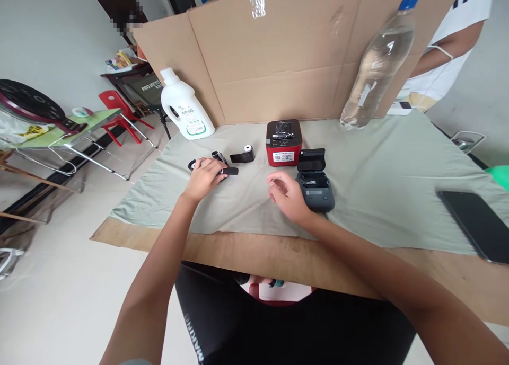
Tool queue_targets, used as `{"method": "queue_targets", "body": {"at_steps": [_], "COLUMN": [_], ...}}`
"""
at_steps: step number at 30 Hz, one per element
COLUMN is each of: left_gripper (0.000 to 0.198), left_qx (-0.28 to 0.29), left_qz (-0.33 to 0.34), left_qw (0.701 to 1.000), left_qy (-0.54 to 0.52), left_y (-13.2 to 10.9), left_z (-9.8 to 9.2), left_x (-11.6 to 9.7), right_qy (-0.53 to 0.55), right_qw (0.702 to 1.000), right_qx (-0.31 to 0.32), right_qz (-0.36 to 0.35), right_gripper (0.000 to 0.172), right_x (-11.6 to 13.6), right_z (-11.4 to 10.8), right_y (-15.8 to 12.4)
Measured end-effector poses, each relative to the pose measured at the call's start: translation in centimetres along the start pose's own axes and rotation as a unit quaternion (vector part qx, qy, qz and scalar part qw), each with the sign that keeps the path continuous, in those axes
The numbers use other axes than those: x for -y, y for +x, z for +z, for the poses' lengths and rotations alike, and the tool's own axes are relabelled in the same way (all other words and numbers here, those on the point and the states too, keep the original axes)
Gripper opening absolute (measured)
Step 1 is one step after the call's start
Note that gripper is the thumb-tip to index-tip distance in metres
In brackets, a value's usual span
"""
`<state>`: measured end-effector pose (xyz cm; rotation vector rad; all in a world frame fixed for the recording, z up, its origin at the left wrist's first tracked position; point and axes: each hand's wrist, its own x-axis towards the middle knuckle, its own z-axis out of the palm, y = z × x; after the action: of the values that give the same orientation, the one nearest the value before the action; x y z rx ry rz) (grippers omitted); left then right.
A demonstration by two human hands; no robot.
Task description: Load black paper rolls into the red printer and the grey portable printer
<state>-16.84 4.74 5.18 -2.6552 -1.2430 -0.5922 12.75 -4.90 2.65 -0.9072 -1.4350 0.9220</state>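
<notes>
My left hand (205, 177) rests over a small group of black label rolls at the left of the cloth, its fingers closed on one of them. A black strip (230, 171) sticks out past those fingertips. Just behind stands another roll (216, 156), and a separate black roll (248, 153) has its tail unrolled to the left. My right hand (289, 195) hovers beside a dark label printer (318, 195), with curled fingers and nothing visible in them. The printer's lid (312, 160) is raised, exposing its inner bay.
Behind the printer sits a red and black box (283, 143). A white detergent bottle (186, 108) and a large water bottle (377, 71) lean against a cardboard panel (286, 52). A phone (477, 222) lies at right. Behind the panel is another person's arm (445, 52).
</notes>
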Motion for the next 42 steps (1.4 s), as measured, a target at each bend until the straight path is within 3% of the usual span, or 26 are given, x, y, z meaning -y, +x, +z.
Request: {"method": "queue_targets", "body": {"at_steps": [3, 6, 8, 12, 16, 20, 23, 27, 29, 33, 36, 42], "left_gripper": [0.035, 0.045, 0.052, 0.056, 0.058, 0.055, 0.039, 0.032, 0.033, 0.028, 0.026, 0.058], "left_qx": [-0.106, -0.169, -0.162, -0.132, -0.125, -0.106, -0.12, -0.134, -0.121, -0.076, -0.027, 0.024], "left_qz": [-0.075, -0.138, -0.141, -0.142, -0.174, -0.191, -0.181, -0.091, -0.023, 0.087, 0.16, 0.212], "left_qw": [0.984, 0.928, 0.888, 0.832, 0.784, 0.757, 0.775, 0.858, 0.883, 0.912, 0.917, 0.931], "left_qy": [-0.124, -0.303, -0.406, -0.52, -0.583, -0.615, -0.594, -0.487, -0.452, -0.392, -0.364, -0.296], "left_y": [0.3, 2.0, 3.6, 7.0, 9.1, 9.1, 7.9, 5.9, 5.3, 4.8, 4.7, 5.0], "left_z": [-0.2, -0.6, -0.6, 0.3, 3.2, 6.7, 8.5, 8.9, 8.7, 8.1, 7.5, 6.8], "left_x": [-3.2, -8.1, -11.3, -16.0, -18.1, -19.2, -19.3, -19.1, -19.4, -20.3, -20.6, -20.5], "right_qy": [-0.111, -0.243, -0.325, -0.426, -0.478, -0.533, -0.535, -0.552, -0.559, -0.568, -0.578, -0.593], "right_qw": [0.99, 0.954, 0.922, 0.88, 0.853, 0.82, 0.812, 0.784, 0.768, 0.758, 0.754, 0.739], "right_qx": [0.032, 0.093, 0.131, 0.144, 0.155, 0.191, 0.232, 0.26, 0.265, 0.268, 0.26, 0.284], "right_qz": [-0.082, -0.149, -0.163, -0.154, -0.139, -0.09, -0.012, 0.119, 0.165, 0.178, 0.174, 0.147], "right_gripper": [0.012, 0.03, 0.036, 0.023, 0.022, 0.017, 0.014, 0.008, 0.009, 0.011, 0.012, 0.016], "right_x": [3.3, 6.4, 8.0, 9.7, 10.1, 9.6, 8.9, 8.1, 7.7, 7.4, 7.3, 5.6], "right_z": [-1.9, -4.0, -5.3, -7.7, -9.6, -10.8, -11.5, -12.1, -12.3, -12.7, -12.9, -12.1], "right_y": [1.6, 2.8, 3.3, 3.7, 4.1, 4.5, 4.9, 5.4, 5.5, 5.6, 5.6, 5.6]}}
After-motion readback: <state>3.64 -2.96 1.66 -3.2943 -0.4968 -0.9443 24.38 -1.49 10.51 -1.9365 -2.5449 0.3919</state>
